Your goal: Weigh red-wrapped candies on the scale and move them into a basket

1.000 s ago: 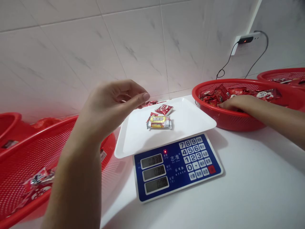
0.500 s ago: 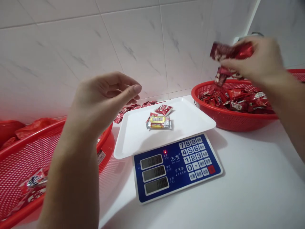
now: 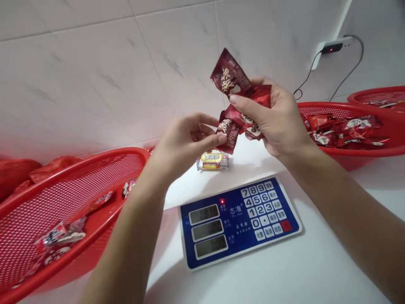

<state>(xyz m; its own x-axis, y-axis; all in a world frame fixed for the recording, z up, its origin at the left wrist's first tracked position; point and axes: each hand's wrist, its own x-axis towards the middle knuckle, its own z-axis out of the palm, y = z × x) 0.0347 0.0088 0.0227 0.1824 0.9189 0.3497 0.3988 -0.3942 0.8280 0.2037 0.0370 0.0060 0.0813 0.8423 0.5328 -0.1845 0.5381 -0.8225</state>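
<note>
My right hand (image 3: 278,120) is closed around a bunch of dark red candy packets (image 3: 236,90), held above the white tray (image 3: 253,162) of a blue electronic scale (image 3: 240,219). My left hand (image 3: 186,141) pinches the lowest of those packets (image 3: 227,133) between thumb and fingers. A yellow-labelled candy packet (image 3: 213,161) lies on the tray under my hands.
A red mesh basket (image 3: 63,211) with a few packets sits at the left. Another red basket (image 3: 363,137) full of red packets stands at the right, a third (image 3: 379,96) behind it. A wall socket with a charger (image 3: 330,47) and cable is at the upper right.
My right hand came out of the right basket with a handful of packets and carried them left over the tray. My left hand moved right and took hold of one packet.
</note>
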